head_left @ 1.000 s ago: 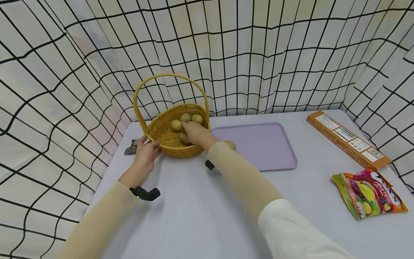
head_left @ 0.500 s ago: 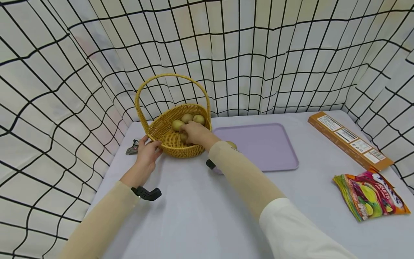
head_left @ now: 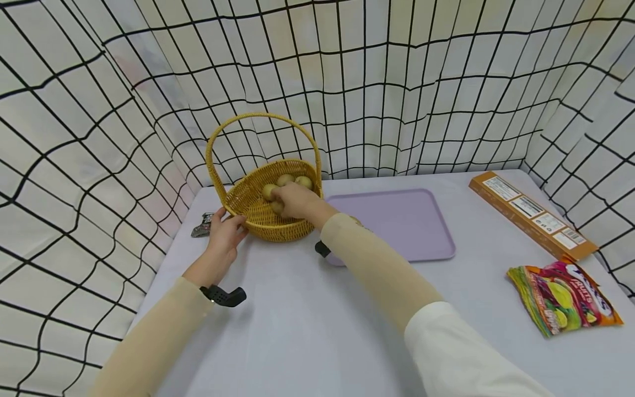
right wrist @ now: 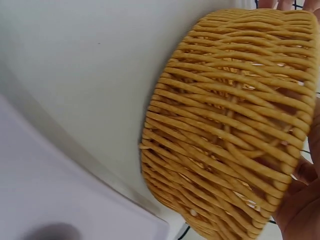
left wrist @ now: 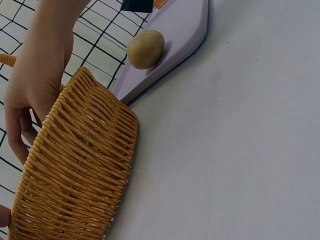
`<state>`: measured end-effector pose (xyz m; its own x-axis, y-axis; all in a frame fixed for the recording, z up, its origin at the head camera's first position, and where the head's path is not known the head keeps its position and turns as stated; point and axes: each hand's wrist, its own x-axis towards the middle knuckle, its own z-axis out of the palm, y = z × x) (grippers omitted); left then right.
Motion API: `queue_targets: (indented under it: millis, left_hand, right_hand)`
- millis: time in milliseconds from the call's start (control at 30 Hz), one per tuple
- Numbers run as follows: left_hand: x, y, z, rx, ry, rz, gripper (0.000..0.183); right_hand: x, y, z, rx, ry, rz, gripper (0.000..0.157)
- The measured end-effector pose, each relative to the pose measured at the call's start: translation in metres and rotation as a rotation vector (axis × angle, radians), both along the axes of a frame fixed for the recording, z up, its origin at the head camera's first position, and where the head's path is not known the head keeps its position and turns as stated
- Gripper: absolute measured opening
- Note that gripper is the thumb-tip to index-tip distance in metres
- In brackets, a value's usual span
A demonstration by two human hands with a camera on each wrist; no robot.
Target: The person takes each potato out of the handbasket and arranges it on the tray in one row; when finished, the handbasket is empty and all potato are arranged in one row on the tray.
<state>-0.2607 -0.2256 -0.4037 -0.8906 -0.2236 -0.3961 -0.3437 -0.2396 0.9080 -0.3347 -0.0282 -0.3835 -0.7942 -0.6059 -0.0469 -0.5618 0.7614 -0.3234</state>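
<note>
A yellow wicker basket (head_left: pixel 280 232) with a tall hoop handle stands at the back left, several potatoes (head_left: pixel 303 181) inside it. At its front left rim, my left hand (head_left: pixel 224 238) grips the edge. My right hand (head_left: pixel 296 200) reaches over the right side into the basket, its fingers around a potato (head_left: pixel 277 208) that is partly hidden beneath them. In the left wrist view this right hand (left wrist: pixel 40 75) dips behind the woven wall. Another potato (left wrist: pixel 146 49) lies on the purple tray (left wrist: pixel 192 30); my right sleeve covers most of it in the head view.
The purple tray (head_left: pixel 397 220) lies right of the basket, under my right forearm in the head view. Farther right are an orange-brown box (head_left: pixel 533 215) and a colourful candy bag (head_left: pixel 565 298). A small dark packet (head_left: pixel 202 225) sits left of the basket. Black netting (head_left: pixel 364 110) surrounds the table.
My right hand has shifted slightly left inside the basket, and the potato under its fingers has moved with it. My left hand stays on the rim.
</note>
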Motion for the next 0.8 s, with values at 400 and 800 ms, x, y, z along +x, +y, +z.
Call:
queue_targets:
  millis: [400,800]
  left_hand:
    - [-0.001,0.003,0.002,0.006,-0.017,-0.001,0.088]
    - [-0.002,0.001,0.0,0.027,-0.015,0.003,0.088]
  right_hand:
    - [0.006,0.018,0.017,-0.067,-0.008,-0.008,0.053]
    - [0.011,0.048,0.025,-0.085,0.049,-0.032,0.055]
